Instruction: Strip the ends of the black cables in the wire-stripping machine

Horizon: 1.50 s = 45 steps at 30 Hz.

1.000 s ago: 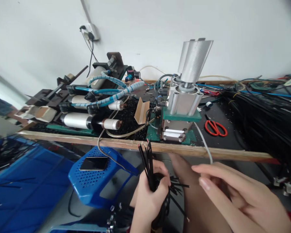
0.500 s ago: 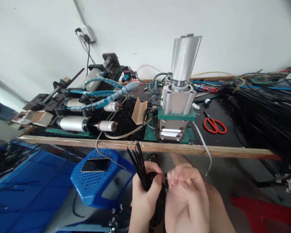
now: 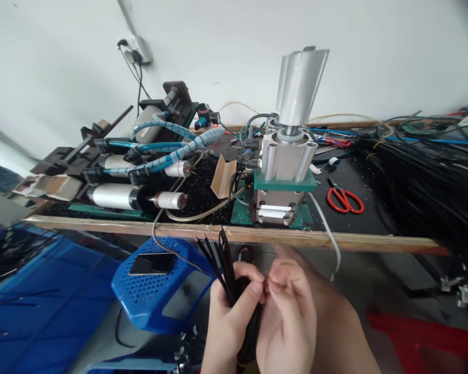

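Observation:
My left hand (image 3: 234, 306) is wrapped round a bundle of black cables (image 3: 224, 265), in front of the bench edge and above my lap. The cable ends fan out upward past my thumb, a few with reddish tips. Lower down, the looped part of the bundle hangs between my wrists. My right hand (image 3: 288, 306) is closed beside it, its fingertips pinched together and meeting the left thumb and fingertips. Whatever lies in that pinch is hidden. Beyond both hands, a silver pneumatic press (image 3: 284, 161) on a green base stands at the bench's front edge.
Red-handled scissors (image 3: 345, 200) lie right of the press, near a large pile of black cables (image 3: 409, 192). Pneumatic cylinders with blue hoses (image 3: 171, 156) occupy the left of the bench. A phone (image 3: 151, 264) rests on a blue stool (image 3: 140, 296). A red stool (image 3: 425, 337) is at lower right.
My right hand has moved left and now meets the fingertips of my left hand. The cable ends have spread wider to the left. The view has shifted slightly.

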Tool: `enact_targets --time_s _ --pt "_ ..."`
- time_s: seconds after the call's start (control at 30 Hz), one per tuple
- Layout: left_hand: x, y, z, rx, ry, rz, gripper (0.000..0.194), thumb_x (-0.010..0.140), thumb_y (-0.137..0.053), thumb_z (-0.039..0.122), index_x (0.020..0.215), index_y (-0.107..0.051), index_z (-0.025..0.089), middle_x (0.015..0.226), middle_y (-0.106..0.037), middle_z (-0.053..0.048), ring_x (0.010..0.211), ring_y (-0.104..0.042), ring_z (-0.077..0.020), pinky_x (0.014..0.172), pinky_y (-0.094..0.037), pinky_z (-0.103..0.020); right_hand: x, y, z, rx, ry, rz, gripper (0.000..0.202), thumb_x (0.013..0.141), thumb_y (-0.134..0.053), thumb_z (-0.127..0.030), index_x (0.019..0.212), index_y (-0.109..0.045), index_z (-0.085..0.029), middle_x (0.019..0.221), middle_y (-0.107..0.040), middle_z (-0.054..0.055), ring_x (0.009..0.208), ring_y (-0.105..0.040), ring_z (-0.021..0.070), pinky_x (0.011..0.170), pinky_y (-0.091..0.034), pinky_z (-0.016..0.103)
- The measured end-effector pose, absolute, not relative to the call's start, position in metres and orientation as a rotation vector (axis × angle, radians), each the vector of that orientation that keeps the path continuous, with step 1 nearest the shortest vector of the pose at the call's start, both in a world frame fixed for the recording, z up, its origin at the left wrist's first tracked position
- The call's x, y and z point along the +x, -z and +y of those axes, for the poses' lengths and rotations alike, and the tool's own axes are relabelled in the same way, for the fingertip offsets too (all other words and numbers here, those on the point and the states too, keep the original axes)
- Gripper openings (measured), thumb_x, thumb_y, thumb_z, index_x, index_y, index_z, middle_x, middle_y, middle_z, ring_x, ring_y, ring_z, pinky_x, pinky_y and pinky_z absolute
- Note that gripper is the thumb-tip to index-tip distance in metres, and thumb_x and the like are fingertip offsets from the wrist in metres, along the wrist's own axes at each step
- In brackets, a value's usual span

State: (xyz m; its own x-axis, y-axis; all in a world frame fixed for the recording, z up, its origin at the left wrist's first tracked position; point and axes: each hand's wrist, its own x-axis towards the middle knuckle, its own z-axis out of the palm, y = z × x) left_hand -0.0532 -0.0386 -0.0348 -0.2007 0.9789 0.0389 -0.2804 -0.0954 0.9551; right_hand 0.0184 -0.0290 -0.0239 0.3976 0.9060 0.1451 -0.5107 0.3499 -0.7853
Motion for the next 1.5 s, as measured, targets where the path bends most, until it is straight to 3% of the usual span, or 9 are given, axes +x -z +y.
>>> enact_targets --time_s 0.1,0.23,0.37,0.47,0.6,0.73,0.9,1.1,1.5 --pt "-0.053 0.033 -0.039 0.951 -1.525 1.082 0.012 0.098 -0.082 0.035 0.094 -0.083 0.024 0.082 -0.075 0.000 0.070 -0.065 -0.0131 0.071 -0.056 -0.021 0.024 0.028 -0.032 -0.702 -1.122 -0.667 0.016 0.099 -0.071 -0.029 0.084 -0.067 -0.024 0.088 -0.051 -0.001 0.074 -0.054 0.0156 0.064 -0.048 0.024" --pt "-0.053 0.037 -0.039 0.960 -1.511 1.176 0.012 0.095 -0.084 0.035 0.092 -0.084 0.023 0.083 -0.077 -0.001 0.070 -0.067 -0.0143 0.070 -0.056 -0.023 0.044 0.018 -0.035 -0.737 -1.176 -0.930 0.013 0.102 -0.067 -0.028 0.089 -0.070 -0.025 0.096 -0.058 0.002 0.089 -0.063 0.0199 0.076 -0.053 0.029" --pt "-0.050 0.045 -0.040 0.984 -1.522 1.338 0.009 0.087 -0.088 0.028 0.092 -0.085 0.021 0.092 -0.082 -0.005 0.086 -0.075 -0.0226 0.080 -0.060 -0.030 0.061 -0.005 -0.027 -0.956 -0.886 -1.359 0.014 0.099 -0.068 -0.021 0.106 -0.077 -0.028 0.110 -0.074 0.003 0.101 -0.071 0.0230 0.088 -0.054 0.034" --pt "-0.044 0.053 -0.040 1.052 -1.470 1.360 0.007 0.084 -0.087 0.026 0.086 -0.085 0.020 0.089 -0.082 -0.005 0.088 -0.077 -0.0263 0.086 -0.061 -0.035 0.063 -0.012 -0.015 -1.068 -0.688 -1.488 0.015 0.096 -0.070 -0.023 0.108 -0.079 -0.027 0.107 -0.080 0.002 0.096 -0.074 0.0228 0.084 -0.055 0.034" --pt "-0.037 0.063 -0.041 0.980 -1.475 1.443 0.020 0.080 -0.092 0.032 0.091 -0.086 0.017 0.090 -0.083 -0.007 0.087 -0.078 -0.0278 0.081 -0.061 -0.033 0.062 -0.008 -0.004 -1.065 -0.744 -1.480 0.013 0.099 -0.068 -0.024 0.088 -0.075 -0.023 0.086 -0.077 0.000 0.082 -0.071 0.0187 0.070 -0.055 0.029" --pt "-0.039 0.067 -0.041 0.923 -1.567 1.463 0.036 0.085 -0.091 0.046 0.108 -0.087 0.018 0.105 -0.086 -0.009 0.100 -0.080 -0.0304 0.091 -0.062 -0.034 0.064 -0.004 -0.002 -1.056 -0.739 -1.472 0.017 0.102 -0.067 -0.023 0.087 -0.076 -0.023 0.088 -0.079 0.000 0.084 -0.073 0.0183 0.072 -0.055 0.029" --pt "-0.046 0.067 -0.039 0.955 -1.564 1.476 0.041 0.092 -0.085 0.056 0.116 -0.087 0.023 0.120 -0.086 -0.009 0.115 -0.079 -0.0299 0.103 -0.061 -0.035 0.066 -0.001 0.002 -1.037 -0.815 -1.436 0.019 0.103 -0.068 -0.025 0.087 -0.079 -0.023 0.088 -0.080 0.000 0.083 -0.075 0.0173 0.073 -0.056 0.027" --pt "-0.032 0.054 -0.036 0.874 -1.690 1.615 0.050 0.093 -0.078 0.068 0.105 -0.087 0.021 0.105 -0.086 -0.010 0.099 -0.080 -0.0282 0.088 -0.064 -0.034 0.065 0.000 0.006 -1.028 -0.924 -1.402 0.026 0.102 -0.068 -0.027 0.078 -0.075 -0.021 0.077 -0.073 0.001 0.070 -0.068 0.0155 0.059 -0.049 0.024" --pt "0.006 0.031 -0.024 0.742 -1.780 1.581 0.042 0.098 -0.074 0.062 0.093 -0.080 0.021 0.077 -0.075 -0.007 0.080 -0.078 -0.0278 0.076 -0.067 -0.037 0.050 0.008 0.015 -1.097 -1.021 -1.199 0.036 0.104 -0.064 -0.041 0.072 -0.061 -0.024 0.064 -0.056 0.000 0.060 -0.053 0.0190 0.054 -0.041 0.028"
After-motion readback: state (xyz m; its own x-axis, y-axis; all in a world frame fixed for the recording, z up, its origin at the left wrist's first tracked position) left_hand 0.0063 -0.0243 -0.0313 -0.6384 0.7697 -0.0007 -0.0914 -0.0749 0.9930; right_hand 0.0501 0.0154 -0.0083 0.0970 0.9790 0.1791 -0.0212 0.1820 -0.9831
